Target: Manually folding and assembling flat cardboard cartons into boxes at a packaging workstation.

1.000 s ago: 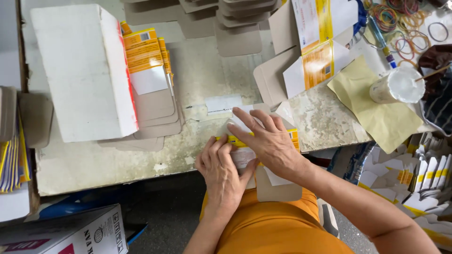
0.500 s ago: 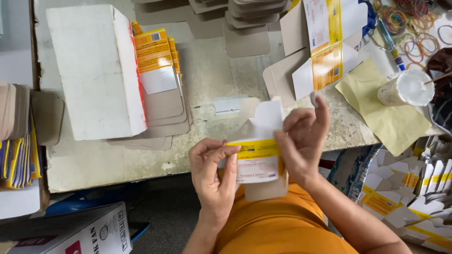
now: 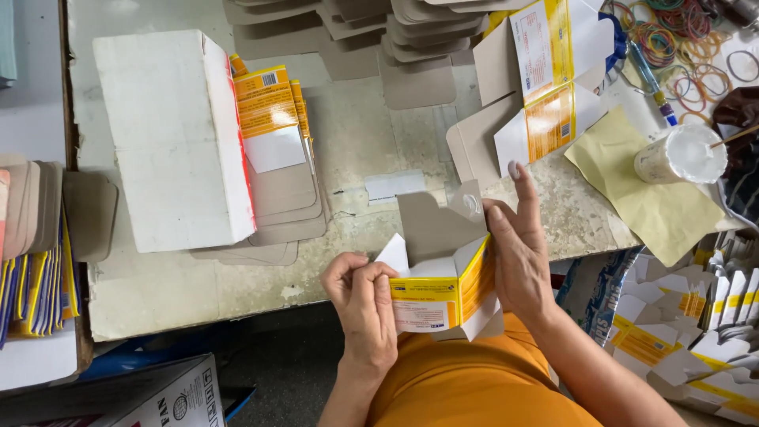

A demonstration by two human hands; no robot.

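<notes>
- Small yellow-and-white carton (image 3: 443,296), half opened into shape, held above the near edge of the worktable (image 3: 356,134), over the person's lap.
- Left hand (image 3: 365,304) closed on the carton's left wall, thumb and fingers pinching the panel at the carton's 9 o'clock.
- Right hand (image 3: 518,253) pressed flat along the right wall at 3 o'clock, fingers together and extended upward, index tip reaching toward the raised grey flap (image 3: 439,225) at 12 o'clock.
- Judgement on doing it well: the walls look best squared first, left pinch steady while the right palm pushes the side true; the small white side flap at 10 o'clock would likely need folding in ahead of the large grey one, so that it tucks cleanly.
- Risk, as judged: too hard a pinch could crease the printed face.
- From the carton: white box (image 3: 178,138) at 10 o'clock; stack of flat blanks (image 3: 273,130) just beside it; rubber bands (image 3: 672,39) and a cup (image 3: 680,154) toward 2 o'clock.
- Hidden: carton's bottom and back, covered by hands and body; whether the base is closed cannot be told.
- Cut off: folded cartons at the frame's right edge; stacks at the left edge.
</notes>
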